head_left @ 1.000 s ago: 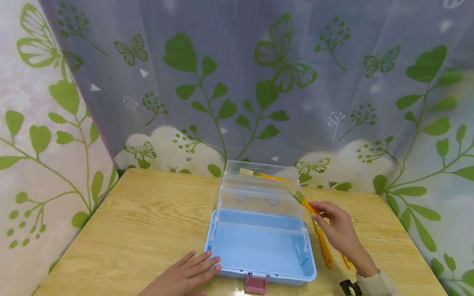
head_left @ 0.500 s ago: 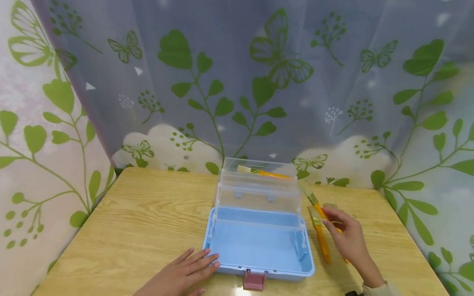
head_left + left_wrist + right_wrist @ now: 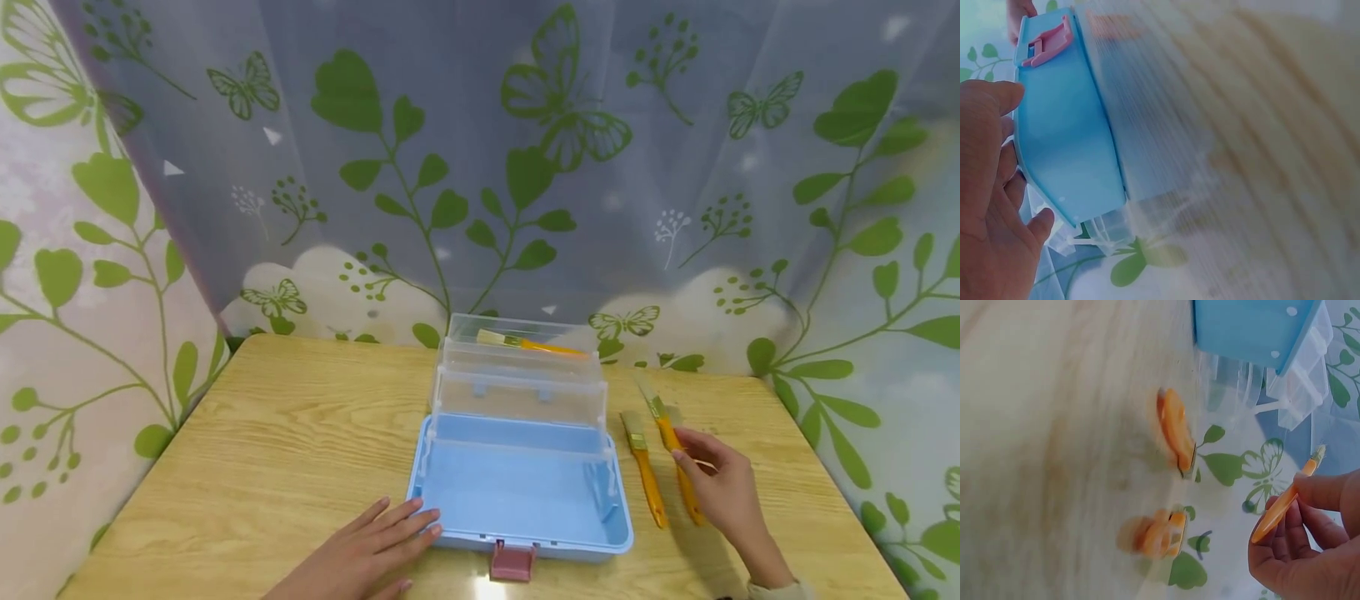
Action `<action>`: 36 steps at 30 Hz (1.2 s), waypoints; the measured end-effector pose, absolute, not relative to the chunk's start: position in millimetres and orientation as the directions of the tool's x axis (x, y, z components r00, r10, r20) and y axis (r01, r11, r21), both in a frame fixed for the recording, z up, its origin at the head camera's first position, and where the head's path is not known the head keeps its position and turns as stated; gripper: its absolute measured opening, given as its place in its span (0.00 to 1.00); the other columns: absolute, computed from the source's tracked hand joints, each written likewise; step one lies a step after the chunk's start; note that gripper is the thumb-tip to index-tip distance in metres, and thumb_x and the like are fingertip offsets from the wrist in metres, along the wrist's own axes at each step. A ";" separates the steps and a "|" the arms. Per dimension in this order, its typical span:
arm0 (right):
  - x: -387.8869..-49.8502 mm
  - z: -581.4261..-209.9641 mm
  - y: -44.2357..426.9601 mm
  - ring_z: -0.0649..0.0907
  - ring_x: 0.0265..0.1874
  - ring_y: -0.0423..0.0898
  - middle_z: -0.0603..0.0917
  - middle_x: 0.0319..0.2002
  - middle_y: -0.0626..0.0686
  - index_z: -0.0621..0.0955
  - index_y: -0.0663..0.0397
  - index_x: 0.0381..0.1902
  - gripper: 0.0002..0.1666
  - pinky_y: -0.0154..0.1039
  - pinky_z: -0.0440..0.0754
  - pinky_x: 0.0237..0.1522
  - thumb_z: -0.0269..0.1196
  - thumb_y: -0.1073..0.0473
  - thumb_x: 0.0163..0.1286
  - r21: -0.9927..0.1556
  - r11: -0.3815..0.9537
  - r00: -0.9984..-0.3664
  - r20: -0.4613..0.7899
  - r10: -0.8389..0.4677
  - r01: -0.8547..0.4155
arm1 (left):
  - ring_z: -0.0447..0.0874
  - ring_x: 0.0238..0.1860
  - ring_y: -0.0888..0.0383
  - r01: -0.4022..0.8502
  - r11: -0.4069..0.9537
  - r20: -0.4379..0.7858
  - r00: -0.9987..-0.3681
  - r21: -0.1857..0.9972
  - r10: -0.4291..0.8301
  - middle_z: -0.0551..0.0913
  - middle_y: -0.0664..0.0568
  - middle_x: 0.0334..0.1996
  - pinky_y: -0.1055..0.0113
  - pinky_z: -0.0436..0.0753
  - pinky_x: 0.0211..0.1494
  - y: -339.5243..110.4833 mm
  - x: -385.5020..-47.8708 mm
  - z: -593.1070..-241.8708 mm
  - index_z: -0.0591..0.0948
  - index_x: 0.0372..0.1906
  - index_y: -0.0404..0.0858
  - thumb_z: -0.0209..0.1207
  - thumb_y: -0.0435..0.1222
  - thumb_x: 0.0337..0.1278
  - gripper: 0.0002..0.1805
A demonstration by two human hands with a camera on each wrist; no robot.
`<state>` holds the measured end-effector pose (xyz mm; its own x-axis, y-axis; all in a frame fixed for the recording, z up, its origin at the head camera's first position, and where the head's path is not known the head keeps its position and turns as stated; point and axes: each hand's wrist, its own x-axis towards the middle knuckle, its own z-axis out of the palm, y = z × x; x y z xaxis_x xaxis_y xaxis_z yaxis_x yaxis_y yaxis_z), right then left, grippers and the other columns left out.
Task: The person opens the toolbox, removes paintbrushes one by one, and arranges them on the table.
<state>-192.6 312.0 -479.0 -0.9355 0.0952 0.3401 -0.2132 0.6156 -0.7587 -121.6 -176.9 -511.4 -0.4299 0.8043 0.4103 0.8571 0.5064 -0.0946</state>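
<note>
In the head view, my left hand (image 3: 367,546) rests its outstretched fingers on the front left corner of an open blue storage box (image 3: 517,492) with a pink latch (image 3: 513,561). My right hand (image 3: 720,479) pinches a paintbrush (image 3: 666,427) by its orange handle, bristles pointing away, to the right of the box. The right wrist view has this held paintbrush (image 3: 1284,505) raised off the table between thumb and fingers. A flat paintbrush (image 3: 643,475) lies beside the box. Another brush (image 3: 1160,534) lies on the table, partly hidden in the head view.
Clear plastic trays (image 3: 521,400) stand raised at the back of the box. One of them bears another orange-handled paintbrush (image 3: 532,343). Everything stands on a wood-grain table (image 3: 300,433), with a leaf-patterned curtain (image 3: 480,167) behind it.
My right hand has moved right and slightly toward me with the paintbrush, away from the clear trays and past the flat brush on the table. My left hand stays on the box.
</note>
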 end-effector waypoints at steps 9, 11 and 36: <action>-184.1 -482.5 337.9 0.81 0.34 0.22 0.82 0.37 0.27 0.83 0.73 0.54 0.17 0.18 0.81 0.35 0.67 0.70 0.68 -0.803 0.590 -0.932 0.276 0.235 -0.089 | 0.36 0.83 0.61 0.859 0.509 0.396 -0.449 -0.056 0.801 0.71 0.51 0.74 0.68 0.32 0.82 -175.0 -122.4 -510.1 0.67 0.76 0.41 0.64 0.48 0.66 0.38; -181.9 -482.6 343.4 0.80 0.33 0.21 0.80 0.34 0.25 0.83 0.74 0.54 0.17 0.18 0.81 0.34 0.66 0.70 0.68 -0.809 0.586 -0.930 0.255 0.263 -0.056 | 0.38 0.83 0.60 0.860 0.507 0.398 -0.444 -0.062 0.803 0.71 0.51 0.74 0.68 0.32 0.82 -175.3 -123.0 -510.4 0.67 0.77 0.41 0.64 0.48 0.65 0.39; -167.7 -489.5 371.9 0.80 0.30 0.21 0.83 0.32 0.26 0.81 0.75 0.58 0.22 0.28 0.85 0.29 0.66 0.64 0.71 -0.818 0.554 -0.931 0.067 0.360 0.155 | 0.38 0.83 0.61 0.860 0.507 0.416 -0.441 -0.060 0.796 0.69 0.52 0.75 0.67 0.33 0.82 -175.6 -121.7 -512.3 0.63 0.79 0.42 0.63 0.49 0.67 0.40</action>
<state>-167.7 371.9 -489.5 -0.9307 0.3598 0.0668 0.1553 0.5536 -0.8182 -121.7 -175.6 -512.3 -0.4407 0.7957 0.4156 0.8597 0.5073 -0.0596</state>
